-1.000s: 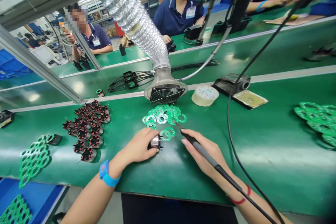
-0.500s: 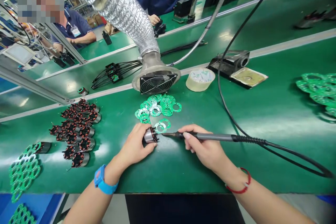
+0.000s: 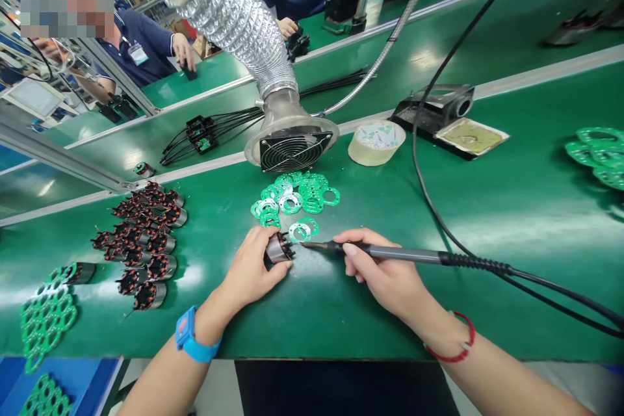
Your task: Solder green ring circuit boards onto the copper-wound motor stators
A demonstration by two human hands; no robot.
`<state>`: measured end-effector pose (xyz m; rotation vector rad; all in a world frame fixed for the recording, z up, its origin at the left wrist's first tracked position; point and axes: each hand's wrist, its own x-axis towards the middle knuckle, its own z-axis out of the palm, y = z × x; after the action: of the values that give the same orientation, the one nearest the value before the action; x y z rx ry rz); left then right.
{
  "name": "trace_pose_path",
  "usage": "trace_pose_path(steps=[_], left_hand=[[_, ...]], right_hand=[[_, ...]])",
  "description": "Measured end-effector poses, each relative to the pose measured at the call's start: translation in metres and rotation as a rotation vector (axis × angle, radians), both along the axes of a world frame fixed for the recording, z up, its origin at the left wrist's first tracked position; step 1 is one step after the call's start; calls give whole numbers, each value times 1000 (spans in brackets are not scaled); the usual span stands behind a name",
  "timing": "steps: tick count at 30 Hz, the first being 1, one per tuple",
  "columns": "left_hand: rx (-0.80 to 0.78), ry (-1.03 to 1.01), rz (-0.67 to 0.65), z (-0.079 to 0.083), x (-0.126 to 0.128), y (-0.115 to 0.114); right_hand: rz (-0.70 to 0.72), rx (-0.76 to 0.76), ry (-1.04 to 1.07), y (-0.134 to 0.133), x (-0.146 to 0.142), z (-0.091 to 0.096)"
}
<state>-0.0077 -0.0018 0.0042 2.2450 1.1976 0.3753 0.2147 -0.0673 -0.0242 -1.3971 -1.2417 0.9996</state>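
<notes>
My left hand [image 3: 252, 264] is closed around a motor stator [image 3: 277, 248], a metal cylinder lying on its side with its pronged end facing right. In my right hand [image 3: 377, 266] is a soldering iron [image 3: 402, 255], held like a pen and pointing left. Its tip ends just right of the stator's prongs; whether they touch I cannot tell. Behind the tip lie a pair of loose ring-shaped circuit boards [image 3: 300, 232]. A heap of green ring boards [image 3: 312, 194] sits farther back.
Several stators [image 3: 146, 247] stand in rows at left, near green board panels [image 3: 49, 318]. A fume extractor [image 3: 295, 151] hangs behind the boards. Tape roll [image 3: 375, 145] and iron stand [image 3: 433, 110] are at back right. The iron's cable [image 3: 429, 208] loops at right. Two people sit opposite.
The soldering iron's tip has shifted slightly right and up, away from the stator. My left hand keeps its hold. A person across the bench has reached a hand to a black part.
</notes>
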Motion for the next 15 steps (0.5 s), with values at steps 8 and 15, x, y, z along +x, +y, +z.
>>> trace_pose_path(steps=[8, 15], left_hand=[[23, 35, -16, -2, 0, 0], [32, 50, -24, -1, 1, 0]], right_hand=[[15, 0, -35, 1, 0, -1], [-56, 106, -155, 0, 1, 4]])
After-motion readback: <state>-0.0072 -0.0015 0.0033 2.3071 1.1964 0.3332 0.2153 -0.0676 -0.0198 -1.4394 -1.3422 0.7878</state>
